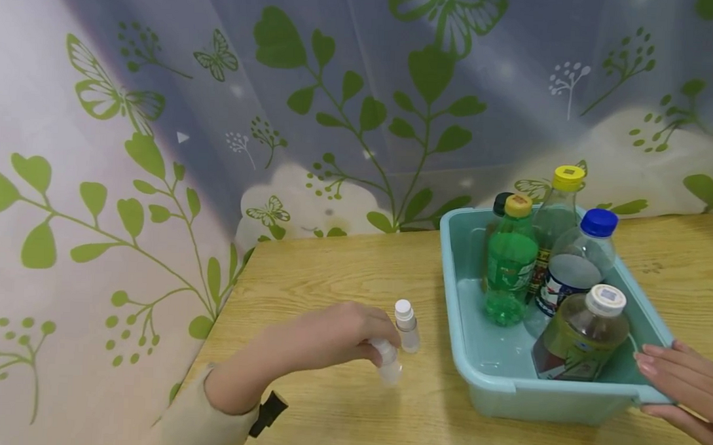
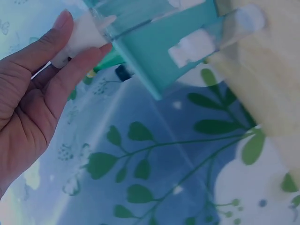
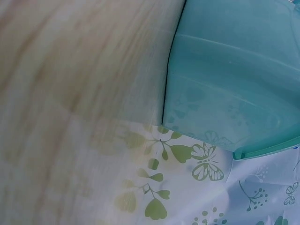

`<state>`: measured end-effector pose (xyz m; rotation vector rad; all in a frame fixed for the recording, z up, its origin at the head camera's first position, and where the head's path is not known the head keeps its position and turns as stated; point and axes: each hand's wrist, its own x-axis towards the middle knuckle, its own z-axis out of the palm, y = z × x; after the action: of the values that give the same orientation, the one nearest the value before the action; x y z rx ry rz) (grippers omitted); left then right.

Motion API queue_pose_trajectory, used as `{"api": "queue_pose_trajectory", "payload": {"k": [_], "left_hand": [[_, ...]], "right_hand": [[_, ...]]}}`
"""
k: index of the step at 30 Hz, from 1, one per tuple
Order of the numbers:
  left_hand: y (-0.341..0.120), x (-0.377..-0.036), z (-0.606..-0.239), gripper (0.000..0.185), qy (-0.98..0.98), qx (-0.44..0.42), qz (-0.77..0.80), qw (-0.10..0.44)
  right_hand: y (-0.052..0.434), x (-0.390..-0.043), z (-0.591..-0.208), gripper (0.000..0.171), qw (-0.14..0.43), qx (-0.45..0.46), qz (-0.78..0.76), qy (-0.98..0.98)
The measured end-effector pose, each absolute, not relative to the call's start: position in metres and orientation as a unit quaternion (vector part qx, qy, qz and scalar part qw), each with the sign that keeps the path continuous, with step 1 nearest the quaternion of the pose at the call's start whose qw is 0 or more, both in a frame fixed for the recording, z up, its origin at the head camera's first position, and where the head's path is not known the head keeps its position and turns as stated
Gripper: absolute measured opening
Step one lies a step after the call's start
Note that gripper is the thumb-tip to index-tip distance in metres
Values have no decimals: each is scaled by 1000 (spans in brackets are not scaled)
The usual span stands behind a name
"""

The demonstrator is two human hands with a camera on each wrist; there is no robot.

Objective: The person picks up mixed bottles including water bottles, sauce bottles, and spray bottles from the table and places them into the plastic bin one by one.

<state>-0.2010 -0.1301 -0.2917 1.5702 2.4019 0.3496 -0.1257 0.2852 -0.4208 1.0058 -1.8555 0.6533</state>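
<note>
My left hand (image 1: 343, 333) pinches the white top of a small clear bottle (image 1: 390, 371) above the wooden table. In the left wrist view the thumb and fingers are around that white top (image 2: 85, 36). Just beyond it stands a second small clear bottle (image 1: 410, 337) with a white cap, upright on the table. My right hand (image 1: 689, 385) touches the near right corner of a light blue plastic bin (image 1: 492, 388), its fingers fairly straight against the rim. That hand is out of sight in the right wrist view, which shows the bin's outer wall (image 3: 229, 79).
Inside the bin stand a green bottle (image 1: 511, 267), a blue-capped bottle (image 1: 579, 263), a yellow-capped bottle (image 1: 560, 207), a black-capped bottle (image 1: 501, 204) partly hidden, and a tilted white-capped bottle (image 1: 582, 335). A leaf-patterned curtain (image 1: 336, 117) hangs along the back and left of the table (image 1: 331, 267).
</note>
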Motion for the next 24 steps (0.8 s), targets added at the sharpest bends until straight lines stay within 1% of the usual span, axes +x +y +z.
{"api": "queue_pose_trajectory", "payload": {"k": [3,5,8,11,12,15,18,21,24], "left_hand": [[-125,-202,-276,23,815,558,113,105],[-122,-203,-266,23,810,564,116,109],[-117,-205,-251,22,808,560,125,134],[-111,-207,-237,21,809,543,134,179],[-109,-208,-233,20,808,545,128,181],[-103,-210,-222,19,808,552,104,178],[-96,-211,-213,20,814,554,73,159],[-89,-212,-206,23,822,542,62,163],[-81,-214,-201,21,817,550,54,165]], "right_hand": [[285,-126,-421,47,451,413,268,-744],[285,-126,-420,47,452,415,266,-744],[285,-126,-420,47,451,412,261,-748],[287,-123,-420,48,440,394,245,-769],[287,-122,-420,48,438,391,243,-772],[288,-121,-421,48,434,387,238,-778],[287,-121,-421,49,436,390,242,-774],[287,-120,-420,49,432,380,235,-783],[287,-119,-418,49,428,370,227,-793]]}}
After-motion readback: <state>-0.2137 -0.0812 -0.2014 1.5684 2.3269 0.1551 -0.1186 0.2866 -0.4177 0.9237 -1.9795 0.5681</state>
